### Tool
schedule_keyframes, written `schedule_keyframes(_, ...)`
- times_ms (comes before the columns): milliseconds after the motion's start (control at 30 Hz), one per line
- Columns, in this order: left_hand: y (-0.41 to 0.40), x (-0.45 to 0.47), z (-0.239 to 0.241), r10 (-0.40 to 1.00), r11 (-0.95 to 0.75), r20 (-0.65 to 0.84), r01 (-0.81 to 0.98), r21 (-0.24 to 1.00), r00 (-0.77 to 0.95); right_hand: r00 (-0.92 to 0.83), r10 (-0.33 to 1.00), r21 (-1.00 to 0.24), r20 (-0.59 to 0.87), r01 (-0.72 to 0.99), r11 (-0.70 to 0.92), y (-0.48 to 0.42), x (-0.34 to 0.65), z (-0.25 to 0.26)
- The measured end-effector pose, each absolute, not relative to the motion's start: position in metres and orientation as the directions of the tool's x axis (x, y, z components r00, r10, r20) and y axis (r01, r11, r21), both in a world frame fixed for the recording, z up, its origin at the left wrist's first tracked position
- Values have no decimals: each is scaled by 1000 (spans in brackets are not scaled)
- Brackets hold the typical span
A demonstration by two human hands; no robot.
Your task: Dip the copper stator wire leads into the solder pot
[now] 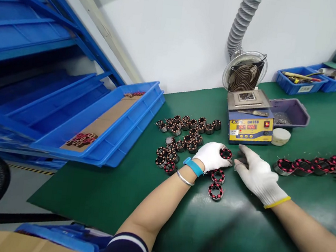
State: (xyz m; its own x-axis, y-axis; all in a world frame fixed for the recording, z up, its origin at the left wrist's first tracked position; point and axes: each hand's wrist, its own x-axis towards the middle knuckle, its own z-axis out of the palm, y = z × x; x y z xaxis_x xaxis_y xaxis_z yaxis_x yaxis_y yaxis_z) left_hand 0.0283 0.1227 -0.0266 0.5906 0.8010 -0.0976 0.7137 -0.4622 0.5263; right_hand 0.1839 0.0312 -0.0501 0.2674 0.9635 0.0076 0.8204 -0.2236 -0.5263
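Note:
My left hand, in a white glove with a teal strap at the wrist, is closed on a ring-shaped motor stator with red and black windings. Just right of it, my white-gloved right hand is apart from that stator, thumb and fingers spread. Two similar stators, a nearer one and a farther one, lie below my left hand. Left of that hand stands a group of several copper-wound stators. A row of several red-wound stators runs to the right of my right hand.
A yellow-and-blue solder pot unit stands behind my hands, with a round fan and a grey duct above. Beside it are a purple bin and a round pale pad. A blue tray with stators borders the green table's left side.

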Motion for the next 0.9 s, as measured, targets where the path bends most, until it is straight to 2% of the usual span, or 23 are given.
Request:
schedule_keyframes(133,120,28,-23,766,-495,-104,685,534,635,240,970,-483,-43,845,-230,36,182,-45)
schedule_keyframes(200,119,27,-23,760,-506,-96,678,533,642,280,957,-561,-70,782,-270,39,189,-46)
schedule_keyframes(300,114,26,-23,808,-514,4,702,493,590,361,926,-802,-110,518,-298,43,201,-47)
schedule_keyframes(367,110,27,-25,832,-525,137,684,506,537,334,933,-927,-136,289,-239,44,204,-48)
schedule_keyframes(433,104,29,-28,800,-579,259,580,574,542,257,957,-981,-135,100,-165,42,200,-48)
schedule_keyframes(500,98,33,-31,750,-630,336,461,625,569,230,968,-995,-99,-8,-100,39,193,-47)
schedule_keyframes(600,91,38,-33,737,-628,343,402,666,582,317,948,-999,-24,21,-32,32,186,-48)
schedule_keyframes(767,93,35,-20,785,-534,193,485,693,588,383,916,-949,121,314,-6,25,193,-49)
schedule_keyframes(833,100,26,-10,751,-485,111,429,762,651,388,911,-948,137,320,6,23,195,-47)
schedule_keyframes(900,108,14,2,668,-356,24,290,888,744,398,908,-966,131,259,26,22,194,-42)
